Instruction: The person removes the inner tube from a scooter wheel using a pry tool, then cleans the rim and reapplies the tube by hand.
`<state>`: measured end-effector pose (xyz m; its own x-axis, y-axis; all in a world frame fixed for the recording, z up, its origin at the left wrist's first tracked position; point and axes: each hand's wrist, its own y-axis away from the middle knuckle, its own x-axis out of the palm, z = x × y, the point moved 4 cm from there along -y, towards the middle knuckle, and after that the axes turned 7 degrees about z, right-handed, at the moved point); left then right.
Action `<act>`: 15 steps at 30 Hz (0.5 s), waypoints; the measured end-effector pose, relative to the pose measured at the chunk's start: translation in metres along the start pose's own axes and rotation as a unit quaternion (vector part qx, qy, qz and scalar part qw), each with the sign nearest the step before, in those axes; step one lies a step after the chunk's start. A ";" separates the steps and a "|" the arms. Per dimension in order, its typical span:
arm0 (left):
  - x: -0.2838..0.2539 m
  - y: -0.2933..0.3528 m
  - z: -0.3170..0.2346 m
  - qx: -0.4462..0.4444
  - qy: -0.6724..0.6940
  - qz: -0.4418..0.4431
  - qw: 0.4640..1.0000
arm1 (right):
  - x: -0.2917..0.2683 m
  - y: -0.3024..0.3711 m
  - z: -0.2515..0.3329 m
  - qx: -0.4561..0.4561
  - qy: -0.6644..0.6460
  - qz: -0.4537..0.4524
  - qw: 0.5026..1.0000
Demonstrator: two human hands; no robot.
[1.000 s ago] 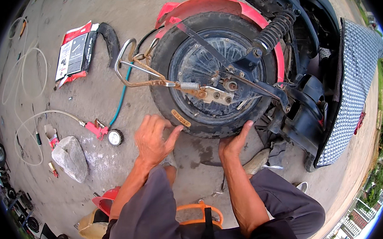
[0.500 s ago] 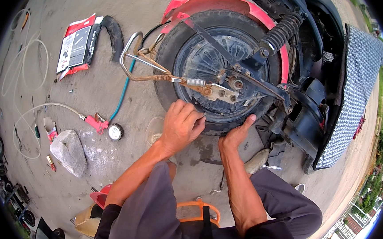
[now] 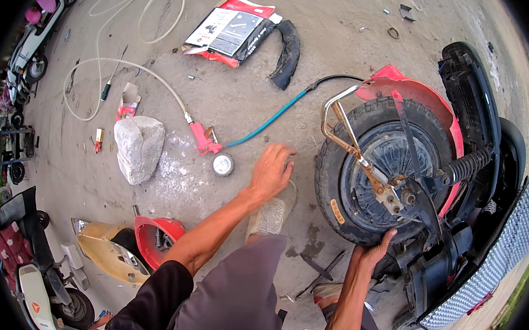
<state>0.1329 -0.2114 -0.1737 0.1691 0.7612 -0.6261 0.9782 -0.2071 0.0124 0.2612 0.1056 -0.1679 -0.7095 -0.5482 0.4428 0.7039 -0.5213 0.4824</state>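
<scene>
The wheel [image 3: 364,148] of an overturned red-fendered scooter lies on its side at the right, its black tyre round a dusty hub. My right hand [image 3: 367,257] grips the tyre's near edge, thumb against its side and its fingers hidden underneath. Off to the left of the tyre, touching nothing of the wheel, my left hand [image 3: 270,173] hangs over my shoe with fingers bent and drawn together. Whatever is in them, if anything, is too small to make out. A bent metal stand [image 3: 339,117] with a spring [image 3: 379,175] sits over the hub.
A pink tyre inflator [image 3: 204,139] with a round gauge [image 3: 223,164] lies left of my left hand, its teal hose [image 3: 270,121] running toward the wheel. Around it are a pale rock [image 3: 138,150], a red-and-white package [image 3: 228,32], a red shell [image 3: 149,236] and a yellow fairing [image 3: 108,249].
My left hand has left the tyre's edge and moved left, away from the wheel. My right hand stays on the tyre. The view has swung left, showing more ground and parked scooters.
</scene>
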 end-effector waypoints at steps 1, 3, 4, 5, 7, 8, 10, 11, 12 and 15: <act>0.006 -0.005 0.000 0.034 -0.100 0.054 0.993 | 0.001 -0.001 0.003 0.002 -0.004 -0.007 1.000; 0.028 -0.014 -0.010 0.106 -0.129 0.094 0.981 | -0.008 -0.007 0.004 0.010 0.010 0.009 1.000; 0.045 -0.017 -0.020 0.178 -0.161 0.139 0.961 | -0.013 -0.010 0.005 0.021 0.019 0.019 0.999; 0.056 -0.018 -0.019 0.170 -0.158 0.140 0.963 | -0.015 -0.007 0.002 0.027 0.025 0.019 0.999; 0.086 -0.024 -0.019 0.211 -0.205 0.253 0.922 | -0.008 -0.003 0.001 0.056 0.029 0.058 0.996; 0.092 -0.030 -0.024 0.212 -0.196 0.250 0.924 | -0.010 -0.004 0.004 0.052 0.037 0.057 0.996; 0.102 -0.041 -0.033 0.191 -0.369 0.285 0.864 | -0.018 -0.004 0.004 0.067 0.053 0.055 0.995; 0.104 -0.044 -0.035 0.192 -0.364 0.280 0.867 | -0.021 -0.004 0.003 0.072 0.076 0.070 0.992; 0.105 -0.044 -0.033 0.196 -0.362 0.279 0.867 | -0.019 -0.003 0.002 0.071 0.080 0.071 0.992; 0.107 -0.033 -0.019 0.208 -0.358 0.282 0.865 | -0.019 0.000 -0.005 0.089 0.083 0.069 0.990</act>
<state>0.1206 -0.1116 -0.2260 0.3424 -0.0784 -0.9363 0.6114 -0.7381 0.2854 0.2751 0.1127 -0.1800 -0.5818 -0.7133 0.3909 0.7657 -0.3183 0.5589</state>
